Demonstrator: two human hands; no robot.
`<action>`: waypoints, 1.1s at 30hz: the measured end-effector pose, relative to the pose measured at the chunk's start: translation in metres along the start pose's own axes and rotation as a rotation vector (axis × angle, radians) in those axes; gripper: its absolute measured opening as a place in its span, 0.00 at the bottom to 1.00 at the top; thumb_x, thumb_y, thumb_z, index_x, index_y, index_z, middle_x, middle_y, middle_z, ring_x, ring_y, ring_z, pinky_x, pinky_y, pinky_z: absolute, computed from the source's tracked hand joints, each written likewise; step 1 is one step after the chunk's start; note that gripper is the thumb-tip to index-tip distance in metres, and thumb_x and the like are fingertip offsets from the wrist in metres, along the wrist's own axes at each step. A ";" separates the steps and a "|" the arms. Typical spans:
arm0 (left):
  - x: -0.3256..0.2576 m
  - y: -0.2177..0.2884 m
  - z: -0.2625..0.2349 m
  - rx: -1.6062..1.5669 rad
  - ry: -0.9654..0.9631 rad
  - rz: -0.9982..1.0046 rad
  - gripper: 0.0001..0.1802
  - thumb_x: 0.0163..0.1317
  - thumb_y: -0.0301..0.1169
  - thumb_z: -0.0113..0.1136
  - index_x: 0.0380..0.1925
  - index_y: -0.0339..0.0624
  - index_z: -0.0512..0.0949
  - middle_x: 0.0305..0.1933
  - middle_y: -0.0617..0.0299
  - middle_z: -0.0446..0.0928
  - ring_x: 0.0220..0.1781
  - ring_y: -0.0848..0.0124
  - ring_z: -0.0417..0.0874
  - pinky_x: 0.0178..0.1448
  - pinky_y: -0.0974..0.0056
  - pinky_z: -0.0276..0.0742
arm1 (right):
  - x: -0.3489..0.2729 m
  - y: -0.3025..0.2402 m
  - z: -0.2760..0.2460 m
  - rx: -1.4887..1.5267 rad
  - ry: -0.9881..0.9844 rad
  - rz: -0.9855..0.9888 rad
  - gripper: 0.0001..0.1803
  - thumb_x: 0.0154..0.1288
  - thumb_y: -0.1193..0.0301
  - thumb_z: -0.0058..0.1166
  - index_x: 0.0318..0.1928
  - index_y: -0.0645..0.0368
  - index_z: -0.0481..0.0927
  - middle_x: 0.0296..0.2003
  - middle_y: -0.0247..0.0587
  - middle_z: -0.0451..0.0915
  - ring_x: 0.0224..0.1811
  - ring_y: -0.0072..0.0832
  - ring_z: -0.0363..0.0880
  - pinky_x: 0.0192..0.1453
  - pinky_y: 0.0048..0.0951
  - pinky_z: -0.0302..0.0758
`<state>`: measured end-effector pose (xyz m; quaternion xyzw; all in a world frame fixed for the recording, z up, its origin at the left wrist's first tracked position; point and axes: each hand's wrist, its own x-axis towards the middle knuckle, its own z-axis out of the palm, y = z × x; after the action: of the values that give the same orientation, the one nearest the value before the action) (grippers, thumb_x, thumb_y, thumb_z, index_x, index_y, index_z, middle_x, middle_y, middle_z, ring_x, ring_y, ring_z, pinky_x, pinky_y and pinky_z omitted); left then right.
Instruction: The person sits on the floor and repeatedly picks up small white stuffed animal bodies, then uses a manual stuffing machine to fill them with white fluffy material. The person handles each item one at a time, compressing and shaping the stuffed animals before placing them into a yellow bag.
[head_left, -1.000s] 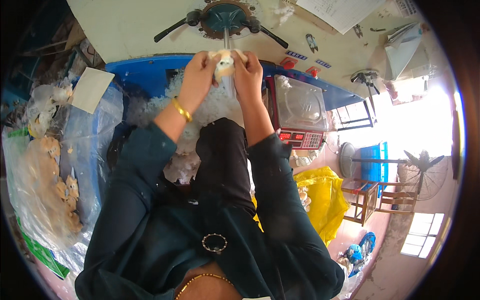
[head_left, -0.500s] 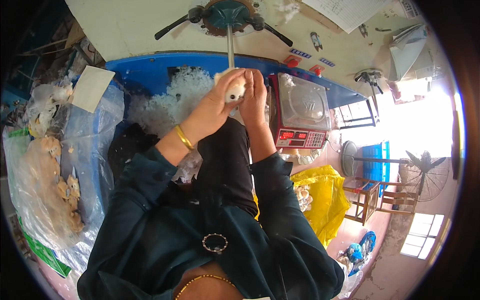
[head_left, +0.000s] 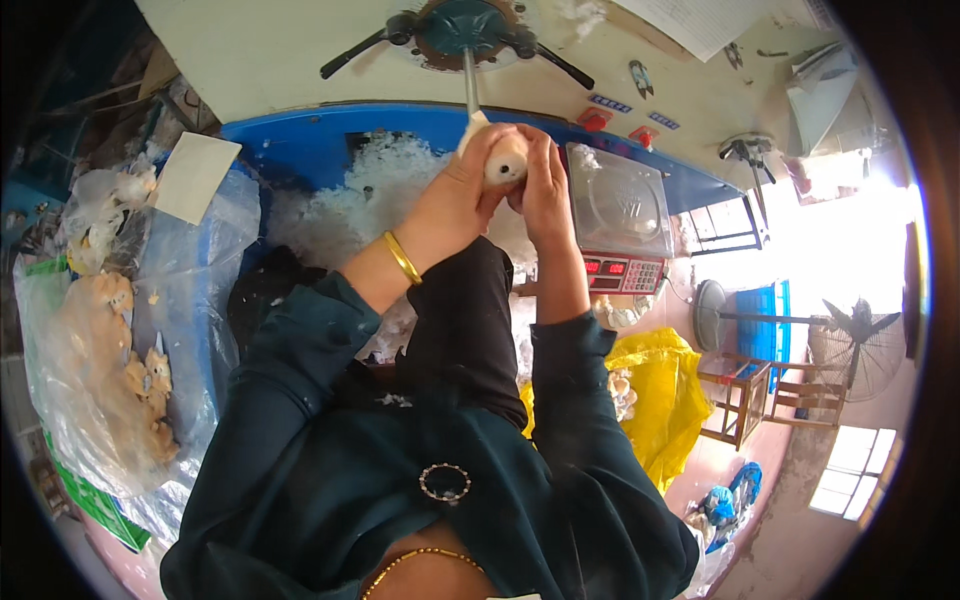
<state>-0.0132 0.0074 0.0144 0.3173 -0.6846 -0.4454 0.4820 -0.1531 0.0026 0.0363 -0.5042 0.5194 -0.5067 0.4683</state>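
Note:
A small cream plush toy (head_left: 507, 165) with a dark round eye is held between both my hands, at the lower end of a thin metal tube (head_left: 471, 85). The tube comes down from a round green machine fitting (head_left: 463, 32) with black handles. My left hand (head_left: 452, 203) is closed round the toy's left and lower side, a yellow bangle on that wrist. From the right, my right hand (head_left: 546, 190) curls its fingers over the toy. Pale fabric sticks up above my left fingers beside the tube. My hands hide whether the tube enters the toy.
White fluffy stuffing (head_left: 385, 180) lies in the blue trough (head_left: 300, 135). A red scale (head_left: 622, 215) stands to the right. Plush pieces (head_left: 95, 365) fill a clear bag on the left. A yellow bag (head_left: 672, 400) holds more pieces. Red buttons (head_left: 595, 119) and snips (head_left: 641, 78) are on the machine panel.
The toy has turned in my hands, so its eye now sits nearer the middle of its visible side. Both hands have shifted slightly right and stay closed on it. The view has moved a little.

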 end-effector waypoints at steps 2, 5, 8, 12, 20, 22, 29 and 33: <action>-0.007 0.001 -0.001 0.028 -0.007 0.009 0.31 0.65 0.20 0.52 0.67 0.49 0.56 0.40 0.58 0.74 0.26 0.74 0.77 0.28 0.69 0.75 | -0.012 -0.007 0.003 -0.156 -0.048 -0.099 0.25 0.70 0.53 0.50 0.57 0.60 0.71 0.37 0.42 0.79 0.34 0.28 0.79 0.36 0.27 0.75; -0.025 0.015 -0.015 -0.091 -0.064 -0.081 0.33 0.63 0.20 0.53 0.67 0.47 0.56 0.58 0.56 0.69 0.43 0.68 0.79 0.46 0.66 0.77 | -0.036 -0.007 0.016 -0.661 -0.073 -0.524 0.34 0.62 0.57 0.60 0.62 0.61 0.64 0.52 0.60 0.72 0.47 0.56 0.76 0.54 0.43 0.74; -0.025 0.001 -0.021 -0.042 0.002 0.107 0.32 0.61 0.21 0.56 0.66 0.45 0.59 0.65 0.56 0.64 0.67 0.63 0.67 0.67 0.61 0.64 | -0.036 -0.010 0.037 -0.732 0.004 -0.472 0.38 0.63 0.55 0.58 0.65 0.61 0.59 0.52 0.60 0.69 0.48 0.58 0.76 0.50 0.45 0.76; 0.005 -0.014 -0.026 0.030 0.015 0.151 0.34 0.56 0.17 0.55 0.65 0.44 0.62 0.63 0.56 0.65 0.53 0.66 0.75 0.42 0.69 0.76 | -0.013 -0.002 0.041 -0.770 0.080 -0.478 0.38 0.64 0.54 0.56 0.65 0.62 0.57 0.51 0.60 0.69 0.48 0.59 0.75 0.47 0.48 0.77; 0.012 -0.006 -0.014 0.161 0.083 0.220 0.35 0.56 0.19 0.58 0.64 0.39 0.60 0.65 0.49 0.64 0.64 0.54 0.70 0.67 0.60 0.65 | -0.007 -0.010 0.025 -0.616 -0.007 -0.452 0.36 0.64 0.58 0.58 0.64 0.66 0.59 0.55 0.62 0.69 0.56 0.58 0.72 0.56 0.46 0.73; 0.007 -0.009 -0.005 0.035 0.134 0.156 0.33 0.56 0.19 0.59 0.63 0.38 0.61 0.64 0.49 0.64 0.63 0.55 0.70 0.66 0.61 0.66 | -0.004 -0.019 0.027 -0.586 -0.059 -0.322 0.36 0.64 0.58 0.58 0.63 0.68 0.61 0.54 0.62 0.71 0.58 0.56 0.70 0.59 0.43 0.71; -0.020 -0.008 -0.011 0.110 0.095 0.219 0.33 0.56 0.19 0.59 0.63 0.41 0.64 0.63 0.56 0.65 0.65 0.63 0.68 0.67 0.62 0.66 | -0.030 -0.004 0.032 -0.635 -0.033 -0.465 0.37 0.62 0.61 0.61 0.64 0.68 0.60 0.56 0.62 0.69 0.58 0.55 0.70 0.62 0.43 0.68; -0.024 -0.016 -0.013 0.158 0.119 0.209 0.35 0.56 0.21 0.60 0.64 0.45 0.62 0.64 0.53 0.67 0.63 0.57 0.71 0.63 0.59 0.71 | -0.031 0.002 0.030 -0.740 0.013 -0.479 0.33 0.60 0.67 0.61 0.63 0.64 0.64 0.60 0.56 0.69 0.61 0.48 0.69 0.66 0.41 0.66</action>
<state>0.0070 0.0174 -0.0074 0.3072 -0.7172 -0.3178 0.5388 -0.1218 0.0318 0.0321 -0.7410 0.5372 -0.3839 0.1225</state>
